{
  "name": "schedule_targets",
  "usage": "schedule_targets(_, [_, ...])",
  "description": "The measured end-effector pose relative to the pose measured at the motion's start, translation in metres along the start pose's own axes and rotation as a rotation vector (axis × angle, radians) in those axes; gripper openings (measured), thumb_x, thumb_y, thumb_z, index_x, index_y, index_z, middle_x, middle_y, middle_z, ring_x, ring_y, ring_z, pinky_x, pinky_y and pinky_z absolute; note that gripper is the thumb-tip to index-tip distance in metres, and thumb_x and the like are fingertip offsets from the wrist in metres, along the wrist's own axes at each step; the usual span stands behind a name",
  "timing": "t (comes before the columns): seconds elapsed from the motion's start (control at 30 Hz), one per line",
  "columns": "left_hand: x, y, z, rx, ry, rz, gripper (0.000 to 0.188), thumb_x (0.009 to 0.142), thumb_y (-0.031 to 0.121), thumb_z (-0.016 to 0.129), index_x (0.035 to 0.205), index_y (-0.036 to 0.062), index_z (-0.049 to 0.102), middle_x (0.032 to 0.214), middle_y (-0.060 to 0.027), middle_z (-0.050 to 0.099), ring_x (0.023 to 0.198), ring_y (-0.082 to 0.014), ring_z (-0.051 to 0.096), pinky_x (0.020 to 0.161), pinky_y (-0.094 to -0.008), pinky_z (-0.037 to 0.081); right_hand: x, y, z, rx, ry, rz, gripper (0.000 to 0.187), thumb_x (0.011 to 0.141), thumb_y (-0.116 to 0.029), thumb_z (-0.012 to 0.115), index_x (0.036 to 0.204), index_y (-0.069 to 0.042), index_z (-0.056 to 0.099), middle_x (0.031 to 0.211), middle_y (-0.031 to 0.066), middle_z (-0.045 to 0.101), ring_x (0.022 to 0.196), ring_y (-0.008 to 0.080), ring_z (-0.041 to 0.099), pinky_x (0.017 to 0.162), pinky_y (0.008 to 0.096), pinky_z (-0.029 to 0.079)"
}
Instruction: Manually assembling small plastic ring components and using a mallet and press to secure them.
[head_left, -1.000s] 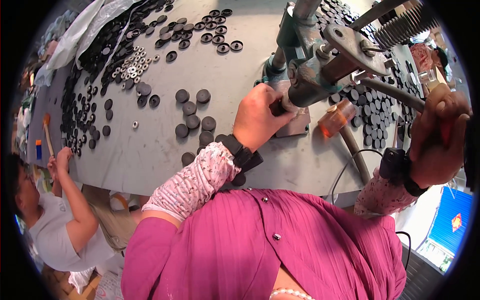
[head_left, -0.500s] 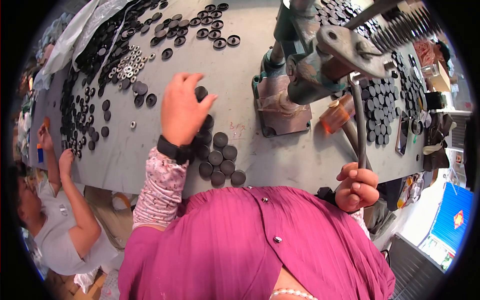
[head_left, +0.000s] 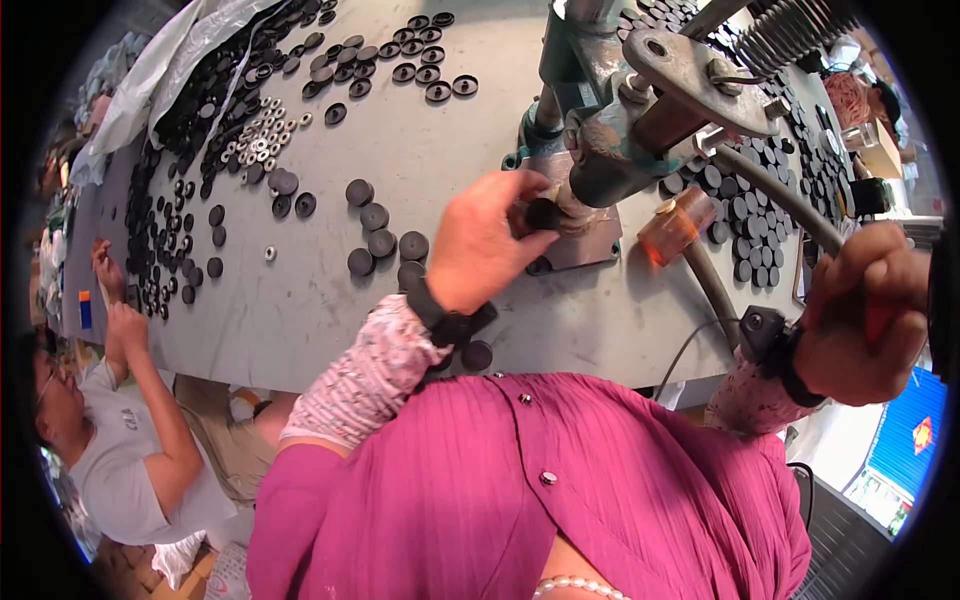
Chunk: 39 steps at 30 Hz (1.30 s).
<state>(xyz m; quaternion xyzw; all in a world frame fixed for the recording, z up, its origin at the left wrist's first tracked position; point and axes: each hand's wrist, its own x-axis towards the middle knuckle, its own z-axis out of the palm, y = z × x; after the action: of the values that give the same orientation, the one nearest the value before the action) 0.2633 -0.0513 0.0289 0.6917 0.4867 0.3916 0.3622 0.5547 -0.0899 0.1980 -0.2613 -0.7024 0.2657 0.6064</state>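
Between the thumb and fingers of my left hand point(head_left: 490, 240) is a round black cap point(head_left: 543, 214). The hand holds it at the ram of a green hand press point(head_left: 610, 165), over the press's metal base plate point(head_left: 585, 250). My right hand point(head_left: 865, 320), at the far right, is closed around the end of the press's lever point(head_left: 775, 190); motion blurs its fingers a little. Several loose black caps point(head_left: 381, 243) lie beside my left wrist, and my left forearm hides part of that group.
An amber translucent cylinder point(head_left: 678, 228) lies right of the press. Black caps point(head_left: 755, 240) crowd the table's right side. More black parts and small metal rings point(head_left: 268, 140) spread over the left, near a plastic bag point(head_left: 150, 85). A co-worker point(head_left: 130, 430) sits at the left edge.
My left hand has moved right from the loose caps to the press, with a black cap in its fingers. My right hand has swung the lever outward to the right.
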Motion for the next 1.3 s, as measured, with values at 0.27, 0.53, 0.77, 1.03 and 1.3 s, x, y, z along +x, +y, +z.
schedule_targets(0.27, [0.016,0.007,0.034,-0.038,0.097,0.016,0.06,0.071,0.008,0.093,0.121,0.0017,0.06,0.098,-0.0067,0.071,0.076,-0.0145,0.069,0.069,-0.0316,0.058,-0.005,-0.002,-0.001,0.023,-0.041,0.034,0.052,0.111,-0.049,0.042,0.114,0.0,0.06,0.078,0.0202,0.058,0.048,0.0121,0.043,0.039,0.0224,0.032])
schedule_targets(0.53, [-0.001,0.012,-0.009,0.099,0.048,0.102,0.061,0.071,0.01,0.093,0.125,0.0044,0.066,0.105,-0.0072,0.071,0.08,-0.0168,0.065,0.064,-0.031,0.055,-0.15,0.058,0.029,-0.362,0.108,-0.268,0.034,0.11,-0.042,0.055,0.109,-0.008,0.051,0.094,0.0182,0.064,0.058,0.0218,0.059,0.052,0.0315,0.053])
schedule_targets(0.77, [-0.052,-0.007,-0.085,0.594,0.019,-0.111,0.038,0.079,0.018,0.087,0.11,0.0028,0.071,0.105,-0.0118,0.066,0.088,-0.0303,0.065,0.078,-0.0386,0.054,-0.149,0.06,0.028,-0.238,0.14,-0.247,0.037,0.111,-0.045,0.053,0.109,-0.009,0.05,0.094,0.0174,0.064,0.056,0.0211,0.056,0.047,0.0328,0.049])
schedule_targets(1.03, [-0.058,-0.021,-0.087,0.596,-0.069,-0.084,0.034,0.081,0.013,0.08,0.112,0.0035,0.07,0.104,-0.0138,0.064,0.092,-0.035,0.066,0.081,-0.0411,0.055,-0.037,0.002,-0.003,-0.049,0.02,-0.062,0.055,0.109,-0.054,0.047,0.116,0.0,0.059,0.081,0.0213,0.058,0.052,0.0162,0.044,0.042,0.0257,0.038])
schedule_targets(1.3, [-0.012,0.002,-0.025,-0.008,-0.07,-0.027,0.035,0.074,0.008,0.085,0.107,0.0014,0.074,0.095,-0.0103,0.065,0.077,-0.0211,0.069,0.072,-0.0358,0.057,-0.005,0.002,-0.003,0.025,-0.002,-0.031,0.05,0.109,-0.046,0.04,0.116,-0.001,0.06,0.073,0.0196,0.049,0.043,0.0139,0.032,0.036,0.0234,0.029])
